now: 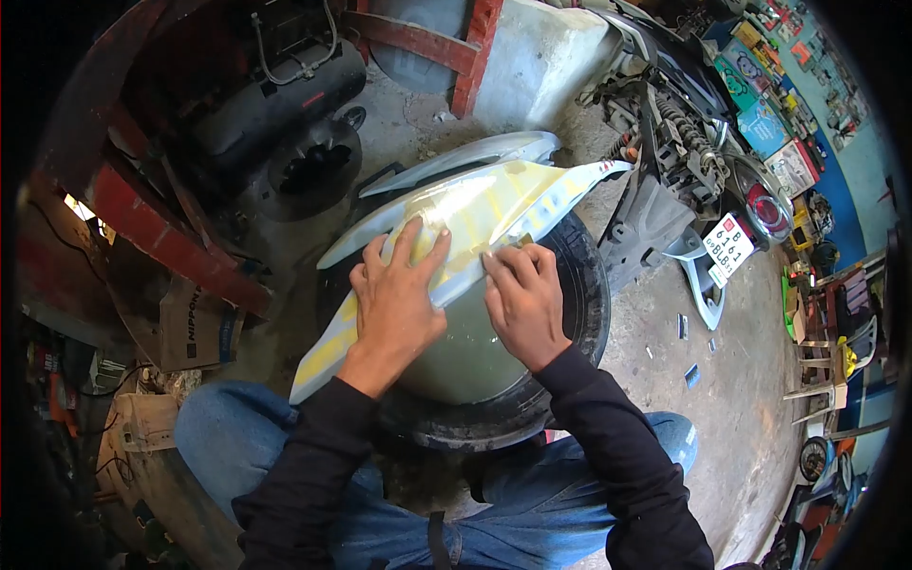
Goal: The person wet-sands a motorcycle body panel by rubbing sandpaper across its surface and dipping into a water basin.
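A long motorcycle body panel [475, 204], white with yellow patches and a wet sheen, lies slantwise over a black rubber tub [591, 285] of murky grey-green water [465, 347]. My left hand [394, 299] rests on the panel's near half with its fingers spread. At the panel's near edge, my right hand [524, 304] is closed, fingertips pressed to the surface. A small brownish piece of sandpaper [523, 239] shows at its fingers, mostly hidden. Just behind lies a second pale panel [465, 160].
A partly stripped motorcycle with a licence plate [729, 249] stands at the right. A black tank [275, 104] and a red frame [166, 233] are at the left, near a cardboard box [195, 323]. Small blue packets [692, 376] lie on the concrete floor [741, 408].
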Action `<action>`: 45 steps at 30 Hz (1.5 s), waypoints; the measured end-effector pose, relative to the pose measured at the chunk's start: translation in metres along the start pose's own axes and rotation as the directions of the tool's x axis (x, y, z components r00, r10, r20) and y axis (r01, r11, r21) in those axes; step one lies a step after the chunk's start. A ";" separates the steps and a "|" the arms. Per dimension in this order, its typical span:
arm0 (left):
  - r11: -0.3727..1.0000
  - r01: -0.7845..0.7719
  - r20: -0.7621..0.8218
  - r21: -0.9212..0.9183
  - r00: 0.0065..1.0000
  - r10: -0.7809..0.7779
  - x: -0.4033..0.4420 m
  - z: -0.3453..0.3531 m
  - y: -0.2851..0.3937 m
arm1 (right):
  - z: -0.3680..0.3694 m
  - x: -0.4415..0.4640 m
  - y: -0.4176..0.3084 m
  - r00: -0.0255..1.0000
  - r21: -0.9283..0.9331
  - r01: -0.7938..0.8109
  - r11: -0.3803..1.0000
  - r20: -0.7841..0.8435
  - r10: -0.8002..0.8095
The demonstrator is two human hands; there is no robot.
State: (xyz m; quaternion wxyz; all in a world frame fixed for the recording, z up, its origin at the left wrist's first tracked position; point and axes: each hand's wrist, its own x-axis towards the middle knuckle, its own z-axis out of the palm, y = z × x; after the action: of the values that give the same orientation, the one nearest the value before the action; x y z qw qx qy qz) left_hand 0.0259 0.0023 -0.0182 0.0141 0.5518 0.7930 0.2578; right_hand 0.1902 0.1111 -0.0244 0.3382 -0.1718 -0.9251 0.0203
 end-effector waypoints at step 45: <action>0.998 -0.010 0.008 0.061 1.000 0.009 0.002 0.000 -0.001 | 0.006 0.001 0.002 0.998 -0.044 -0.021 0.999 -0.054 0.018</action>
State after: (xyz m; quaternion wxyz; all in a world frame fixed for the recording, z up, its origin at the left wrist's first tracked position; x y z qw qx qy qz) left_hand 0.0238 0.0034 -0.0179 -0.0008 0.5569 0.7977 0.2313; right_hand 0.1861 0.1143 -0.0288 0.3587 -0.1886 -0.9142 -0.0014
